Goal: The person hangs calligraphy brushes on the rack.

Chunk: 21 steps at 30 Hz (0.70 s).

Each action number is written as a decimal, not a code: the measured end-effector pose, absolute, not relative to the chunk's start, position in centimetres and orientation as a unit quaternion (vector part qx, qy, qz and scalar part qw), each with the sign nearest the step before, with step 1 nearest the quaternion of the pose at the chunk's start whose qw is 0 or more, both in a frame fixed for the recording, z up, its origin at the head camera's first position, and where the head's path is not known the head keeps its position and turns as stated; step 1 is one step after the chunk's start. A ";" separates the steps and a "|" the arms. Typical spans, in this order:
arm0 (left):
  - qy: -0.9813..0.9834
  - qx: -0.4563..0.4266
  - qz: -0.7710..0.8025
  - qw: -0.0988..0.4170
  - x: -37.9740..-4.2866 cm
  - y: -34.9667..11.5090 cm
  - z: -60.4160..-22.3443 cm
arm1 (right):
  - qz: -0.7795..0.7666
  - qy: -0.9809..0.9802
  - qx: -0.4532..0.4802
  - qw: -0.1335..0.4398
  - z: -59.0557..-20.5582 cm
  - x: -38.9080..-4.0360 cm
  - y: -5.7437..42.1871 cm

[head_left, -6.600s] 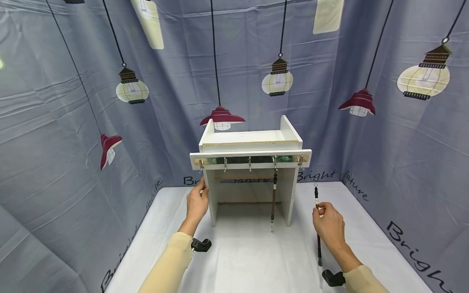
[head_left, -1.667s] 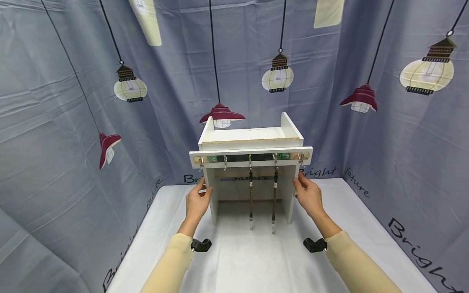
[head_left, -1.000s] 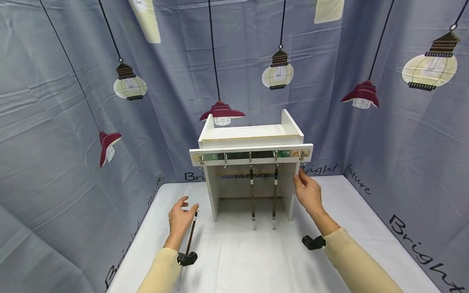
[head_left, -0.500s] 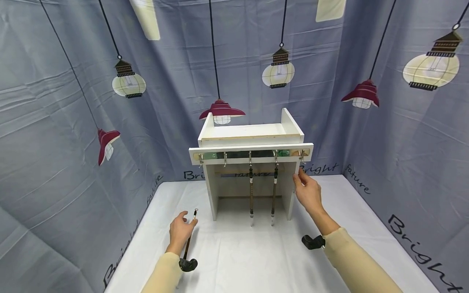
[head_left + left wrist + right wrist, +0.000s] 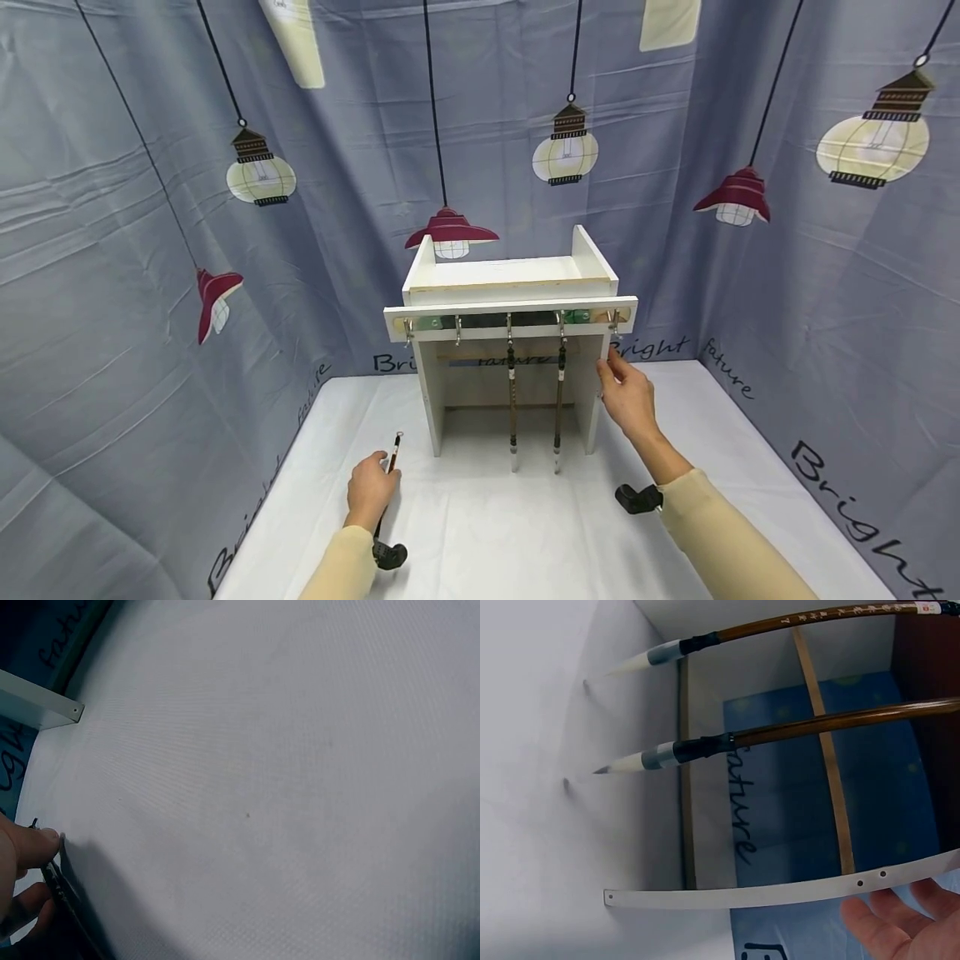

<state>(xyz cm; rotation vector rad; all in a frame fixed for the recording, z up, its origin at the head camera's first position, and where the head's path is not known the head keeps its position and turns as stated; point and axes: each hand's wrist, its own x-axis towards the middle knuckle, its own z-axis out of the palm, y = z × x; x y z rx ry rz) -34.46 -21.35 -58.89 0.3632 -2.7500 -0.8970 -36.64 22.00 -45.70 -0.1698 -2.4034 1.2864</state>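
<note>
My left hand (image 5: pixel 370 490) pinches a calligraphy brush (image 5: pixel 394 450) at the left of the white table, its hanging loop showing beyond the fingers. In the left wrist view the thumb (image 5: pixel 37 846) lies against its dark shaft (image 5: pixel 64 896). My right hand (image 5: pixel 628 402) grips the edge of the right side panel (image 5: pixel 780 894) of a white shelf rack (image 5: pixel 517 293). From its hook rail hang two more calligraphy brushes, a middle brush (image 5: pixel 512 387) and a right brush (image 5: pixel 560 387), with pale bristle tips (image 5: pixel 630 763) pointing down.
Several metal hooks line the rail (image 5: pixel 480 319); a left hook (image 5: pixel 458 329) and the outer hooks carry nothing. The rack's left side panel (image 5: pixel 429 396) stands near the held brush. Blue-grey printed curtains (image 5: pixel 337 208) enclose the white table (image 5: pixel 480 533).
The brush earlier in my right hand now hangs on the middle hook, and that hand holds the rack. My left hand has left the rack, moving down to grip the brush at left.
</note>
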 end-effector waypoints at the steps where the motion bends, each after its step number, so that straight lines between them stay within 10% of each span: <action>1: -0.939 0.123 -0.301 0.109 -34.5 -21.3 -59.0 | 0.460 -0.862 -0.060 0.204 -45.7 -36.6 22.0; 21: -0.951 0.108 -0.268 0.110 -34.1 -22.0 -57.6 | 0.456 -0.863 -0.062 0.206 -45.8 -36.8 21.9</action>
